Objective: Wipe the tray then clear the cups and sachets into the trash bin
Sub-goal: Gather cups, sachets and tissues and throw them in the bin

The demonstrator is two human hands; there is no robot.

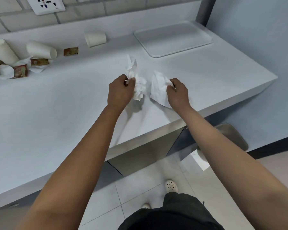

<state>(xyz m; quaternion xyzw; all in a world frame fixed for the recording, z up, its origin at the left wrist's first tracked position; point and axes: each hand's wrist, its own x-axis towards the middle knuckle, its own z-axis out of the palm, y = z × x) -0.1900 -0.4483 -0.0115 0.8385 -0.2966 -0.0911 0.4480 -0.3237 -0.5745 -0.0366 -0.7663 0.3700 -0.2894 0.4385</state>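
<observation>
- White tissue fills both hands over a pale bench (56, 100): the left hand (120, 92) is curled round a crumpled wad (136, 80), and the right hand (178, 92) pinches a flatter, creased sheet (158, 88).
- Beyond the hands and to their right, the white tray (173, 39) lies flat on the bench near its back corner, with nothing on it.
- Left of the tray, one paper cup (95, 39) lies on its side by the back wall.
- Farther left of the tray, two more cups (41, 49) lie tipped over among red-and-brown sachets (70, 51) and loose scraps of tissue at the bench's far end.
- Below the tray's end of the bench, a metal trash bin (231, 135) stands on the tiled floor, partly hidden by the right forearm.
- A wall socket (45, 4) sits on the brick-pattern wall, well left of the tray.
</observation>
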